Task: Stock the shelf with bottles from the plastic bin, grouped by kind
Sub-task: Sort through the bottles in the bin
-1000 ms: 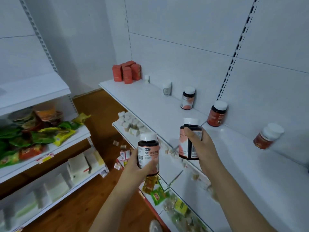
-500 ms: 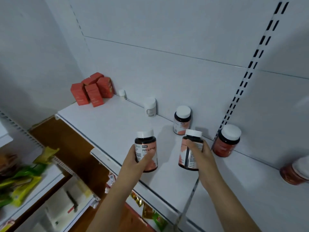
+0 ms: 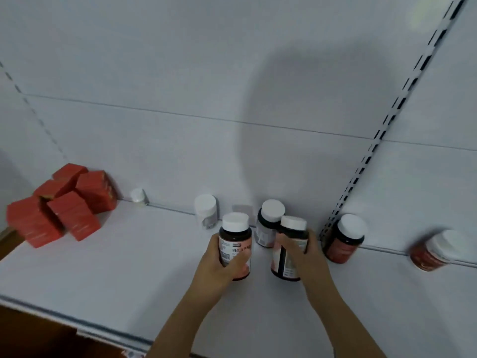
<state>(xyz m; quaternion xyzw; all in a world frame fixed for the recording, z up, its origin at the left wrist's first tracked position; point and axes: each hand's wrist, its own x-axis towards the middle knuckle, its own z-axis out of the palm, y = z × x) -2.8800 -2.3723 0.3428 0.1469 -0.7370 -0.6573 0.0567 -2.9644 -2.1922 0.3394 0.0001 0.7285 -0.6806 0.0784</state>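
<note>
Both hands are now reaching farther in over the white shelf (image 3: 108, 270), closing on the bottles along the back wall. Left hand (image 3: 219, 264) is wrapping curled fingers around a pink-labelled bottle (image 3: 235, 248); right hand (image 3: 307, 257) is gripping a second bottle (image 3: 287, 250), label turned sideways. Just behind them a matching bottle (image 3: 268, 223) is standing against the wall, a red-labelled bottle (image 3: 344, 239) sitting further right. Contents cannot be made out.

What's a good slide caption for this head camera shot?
Left hand and right hand each bring a pink-label bottle to the matching bottle on the white shelf.
</note>
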